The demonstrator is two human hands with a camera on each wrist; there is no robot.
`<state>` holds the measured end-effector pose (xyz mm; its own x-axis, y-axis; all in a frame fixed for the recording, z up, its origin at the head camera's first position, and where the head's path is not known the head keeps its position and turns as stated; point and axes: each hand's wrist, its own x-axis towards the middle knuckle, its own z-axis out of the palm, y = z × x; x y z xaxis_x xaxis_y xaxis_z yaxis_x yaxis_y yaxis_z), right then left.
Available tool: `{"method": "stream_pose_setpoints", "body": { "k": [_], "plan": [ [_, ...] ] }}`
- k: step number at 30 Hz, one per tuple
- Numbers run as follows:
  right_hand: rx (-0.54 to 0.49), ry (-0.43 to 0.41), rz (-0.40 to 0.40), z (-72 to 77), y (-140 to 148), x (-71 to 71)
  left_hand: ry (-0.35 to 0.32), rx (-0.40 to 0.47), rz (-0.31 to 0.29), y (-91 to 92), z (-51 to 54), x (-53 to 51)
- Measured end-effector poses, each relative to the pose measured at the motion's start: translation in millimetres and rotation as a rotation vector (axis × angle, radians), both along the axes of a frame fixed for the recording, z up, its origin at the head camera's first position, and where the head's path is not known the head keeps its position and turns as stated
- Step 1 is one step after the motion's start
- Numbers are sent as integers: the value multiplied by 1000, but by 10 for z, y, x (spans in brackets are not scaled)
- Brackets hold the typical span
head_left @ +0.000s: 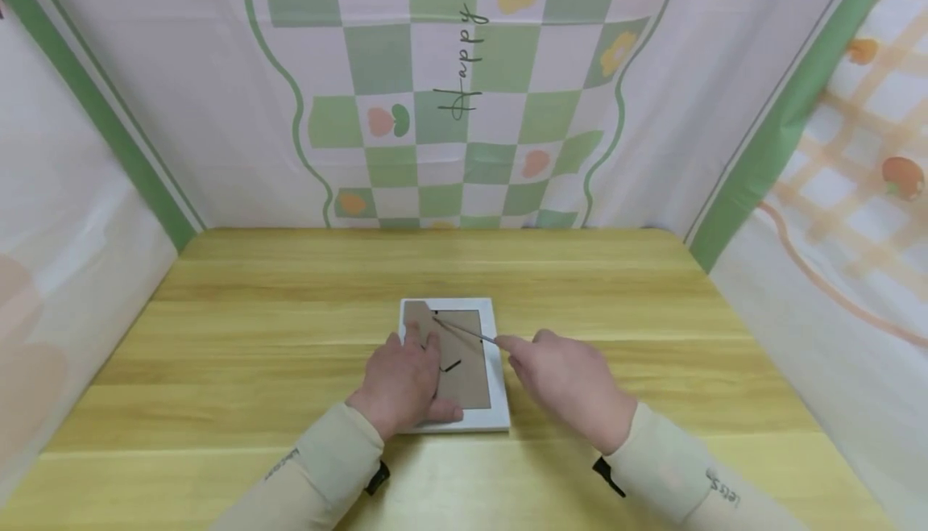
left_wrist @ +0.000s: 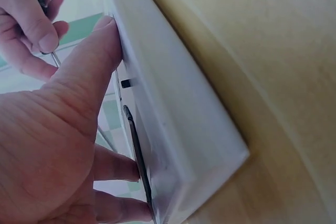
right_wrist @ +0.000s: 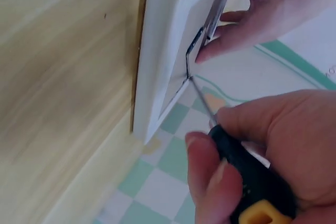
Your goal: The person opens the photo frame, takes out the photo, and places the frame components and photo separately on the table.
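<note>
A white picture frame lies back side up on the table, its brown backing board showing. My left hand rests over its left side with fingers extended, pressing on a brown stand flap; the thumb touches the near rim. My right hand grips a screwdriver with a dark handle and yellow end. The thin shaft slants across the board, its tip at a small black tab near the far edge. Another black tab shows near the left thumb.
The frame stands on a wood-grain table. Behind it hangs a cloth with green and white checks, and white cloths hang at both sides.
</note>
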<state>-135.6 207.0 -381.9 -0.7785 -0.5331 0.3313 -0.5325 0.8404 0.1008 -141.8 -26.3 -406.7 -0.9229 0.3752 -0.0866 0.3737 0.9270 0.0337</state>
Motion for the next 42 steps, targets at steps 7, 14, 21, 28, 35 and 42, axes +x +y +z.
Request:
{"method": "stream_pose_setpoints", "body": {
  "k": [7, 14, 21, 28, 35, 42],
  "plan": [
    [82, 157, 12, -61, -55, 65, 18, 19, -15, -17, 0, 1],
    [116, 174, 16, -86, -130, 123, -14, 43, -21, -19, -5, 2],
    [137, 222, -6, -157, -196, 182, -18, 46, -23, -9, -36, -4],
    [121, 229, -18, -243, -276, 246, 6, 37, -31, -10, -60, 6],
    [111, 267, -15, -316, -313, 270, 14, 35, -40, -12, -61, 8],
    [116, 271, -10, -354, -317, 260, -8, 39, -35, -11, -42, 9]
  ]
}}
